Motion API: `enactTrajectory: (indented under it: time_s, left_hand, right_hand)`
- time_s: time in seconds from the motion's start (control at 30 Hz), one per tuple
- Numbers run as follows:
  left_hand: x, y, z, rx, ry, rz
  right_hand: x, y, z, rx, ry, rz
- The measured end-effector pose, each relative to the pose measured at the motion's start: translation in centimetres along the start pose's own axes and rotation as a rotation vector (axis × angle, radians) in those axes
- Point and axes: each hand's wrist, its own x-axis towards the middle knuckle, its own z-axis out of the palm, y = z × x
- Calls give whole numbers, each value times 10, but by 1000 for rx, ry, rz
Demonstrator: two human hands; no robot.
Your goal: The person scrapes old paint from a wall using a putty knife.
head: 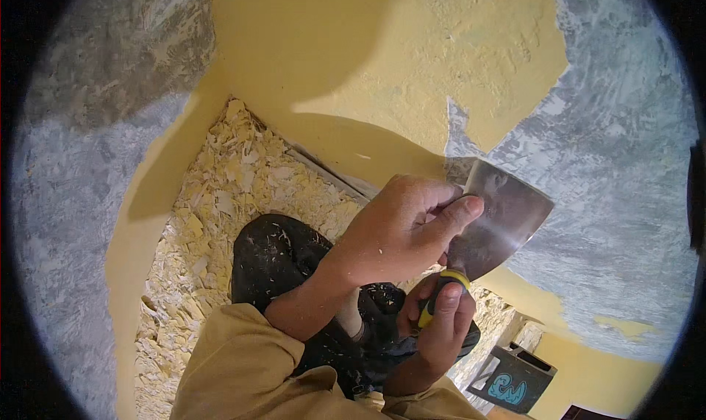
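A wide-bladed putty knife (499,213) with a yellow and dark handle is held up in front of the wall, right of the middle. My right hand (441,312) is closed around its handle. My left hand (405,227) pinches the blade's left edge, the thumb lying on the metal face and the other fingers curled, partly hidden behind the blade. Behind the knife, the wall carries yellow paint (342,45) that stops at ragged edges, with grey, scraped-looking surface (618,199) beyond it.
Pale yellow paint flakes (237,166) lie thick on the floor between two walls meeting in a corner. My knees in dark, flake-spotted trousers (281,254) are folded below my arms. A dark box with a blue emblem (513,381) stands at the lower right. Another partly stripped wall (71,210) rises at the left.
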Motion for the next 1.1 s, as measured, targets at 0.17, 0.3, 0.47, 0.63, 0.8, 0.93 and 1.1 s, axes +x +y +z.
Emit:
enactTrajectory:
  time_s: [0.17, 0.3, 0.47, 0.63, 0.8, 0.93, 1.1]
  left_hand:
    - [-3, -2, 16, 7, 158, 113]
    - [1, -5, 25, -67, 236, 136]
    - [0, -6, 39, -113, 373, 199]
    - [6, -15, 49, -281, 423, 202]
    - [-1, -6, 46, -260, 398, 168]
    - [-2, -4, 22, 33, 298, 120]
    - [-1, 15, 4, -137, 5, -51]
  right_hand:
    - [9, -2, 2, 13, 26, -26]
    - [11, 0, 0, 34, 63, 14]
    - [13, 4, -4, 36, -116, -106]
    - [18, 6, 3, 86, 10, -75]
    - [13, -7, 3, 68, -74, -40]
    - [9, -3, -2, 133, -157, 14]
    - [5, -12, 1, 109, -94, 45]
